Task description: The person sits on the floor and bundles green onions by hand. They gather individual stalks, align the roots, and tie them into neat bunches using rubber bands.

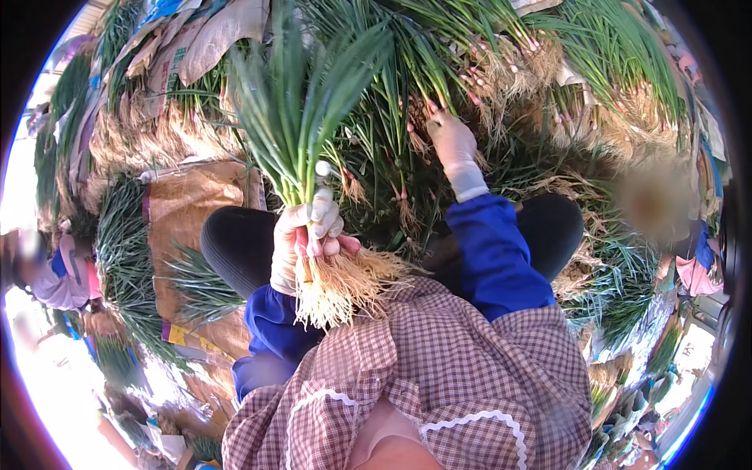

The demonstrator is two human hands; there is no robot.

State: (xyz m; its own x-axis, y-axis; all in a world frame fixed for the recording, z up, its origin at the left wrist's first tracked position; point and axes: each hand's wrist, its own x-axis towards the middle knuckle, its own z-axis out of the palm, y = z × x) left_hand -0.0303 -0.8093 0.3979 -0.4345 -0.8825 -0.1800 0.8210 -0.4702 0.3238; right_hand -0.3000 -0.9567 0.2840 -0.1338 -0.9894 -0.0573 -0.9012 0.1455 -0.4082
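Note:
My left hand (306,226), in a pale glove, is closed around a bunch of young garlic plants (308,158). Their green leaves fan upward, the pinkish bulbs sit just below the fingers, and the pale roots (341,288) hang toward my checked smock. Farther forward and to the right, my right hand (451,138), also gloved, reaches into the loose garlic plants (399,147). Its fingertips are at the pink lower end of a stalk; whether they grip it, I cannot tell. More plants lie loose between my bent knees.
Heaped garlic plants with roots (634,111) line the front and right. On the left, a brown woven sack (200,235) lies beside a long row of green leaves (123,258). Sacking (220,41) partly covers the front-left heap. Other people (64,276) are at both far sides.

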